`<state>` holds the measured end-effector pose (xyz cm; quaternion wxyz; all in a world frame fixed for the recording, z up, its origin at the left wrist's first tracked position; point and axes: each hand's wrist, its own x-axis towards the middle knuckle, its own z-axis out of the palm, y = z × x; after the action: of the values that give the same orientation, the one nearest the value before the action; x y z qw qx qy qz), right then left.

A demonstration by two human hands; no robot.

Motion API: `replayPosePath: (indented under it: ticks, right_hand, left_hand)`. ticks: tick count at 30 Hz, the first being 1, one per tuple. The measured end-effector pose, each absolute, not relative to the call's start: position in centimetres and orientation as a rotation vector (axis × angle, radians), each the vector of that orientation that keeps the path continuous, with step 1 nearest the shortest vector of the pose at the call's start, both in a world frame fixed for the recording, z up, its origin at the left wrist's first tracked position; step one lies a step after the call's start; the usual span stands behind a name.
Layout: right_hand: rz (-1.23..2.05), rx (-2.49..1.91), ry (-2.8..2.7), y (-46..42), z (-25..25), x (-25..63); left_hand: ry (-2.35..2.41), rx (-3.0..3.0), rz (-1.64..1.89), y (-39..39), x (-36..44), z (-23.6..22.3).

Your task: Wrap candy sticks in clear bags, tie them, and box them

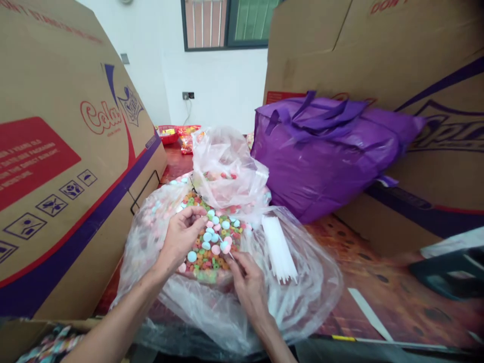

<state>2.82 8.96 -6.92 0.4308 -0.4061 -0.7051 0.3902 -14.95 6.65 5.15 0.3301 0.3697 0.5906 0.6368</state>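
My right hand (pixel 247 277) pinches a thin white stick, with pink and pale blue candies (pixel 226 246) at its upper end. Over the far left part of the candy heap hovers my left hand (pixel 185 229), thumb and fingers pinched together; what lies between them is too small to tell. Below both hands, small multicoloured ring candies (pixel 217 263) fill an opened clear plastic bag (pixel 151 242). Round pink and blue candies (pixel 192 256) lie on top of the rings. Just right of my right hand, a bundle of white sticks (pixel 280 249) rests on the plastic.
Large cardboard boxes stand on the left (pixel 75 151) and right (pixel 378 50). A bulging purple bag (pixel 313 161) leans at the right. Behind the candy are another crumpled clear bag (pixel 227 161), a red packet (pixel 188 138) and a red basket (pixel 168 137). A box of wrapped sweets (pixel 53 345) sits lower left.
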Motion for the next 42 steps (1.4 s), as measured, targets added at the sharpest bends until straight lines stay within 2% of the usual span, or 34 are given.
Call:
replayPosePath:
  ticks: [4,10,14,24,36,42]
  right_hand:
    - [0.991,-0.994,-1.655,9.2,-6.7,2.9]
    - [0.976,-0.959,-1.46,8.5,-3.0,3.2]
    - [0.967,-0.934,-1.533,8.0,-1.5,3.2]
    - [0.982,-0.974,-1.564,6.7,-2.0,3.4]
    - [0.973,-1.047,-1.655,5.4,-1.8,5.0]
    - [0.921,-1.089,-1.687,4.9,-2.3,5.5]
  left_hand:
    - [1.536,0.982,1.692,8.8,-14.5,6.3]
    - [1.612,1.017,1.661,8.7,-12.9,5.0]
    - [1.652,1.077,1.708,8.0,-12.2,4.2]
    - [1.92,1.556,1.698,6.4,-11.1,1.5]
    - [1.898,1.535,1.679,5.6,-10.0,-1.1]
    - [1.802,1.309,1.698,5.5,-9.3,-2.1]
